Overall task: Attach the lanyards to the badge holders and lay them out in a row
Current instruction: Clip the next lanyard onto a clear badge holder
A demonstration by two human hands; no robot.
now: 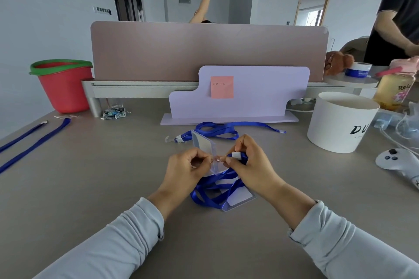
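Observation:
A clear plastic badge holder (pixel 202 145) stands tilted above the desk, and my left hand (pixel 184 169) pinches its near edge. My right hand (pixel 250 164) pinches the clip end of a blue lanyard (pixel 212 190) right at the holder's top slot. That lanyard's strap coils on the desk under my hands, over a second badge holder (pixel 240 199) lying flat. Another blue lanyard (pixel 223 130) lies loose behind the hands. Two more blue lanyards (pixel 34 140) stretch across the desk at far left.
A lilac stand (pixel 249 95) with a pink sticky note stands behind the work area. A red bucket (pixel 63 87) sits back left, a white round box (pixel 340 120) and a white controller (pixel 396 162) at right. A person stands at far right.

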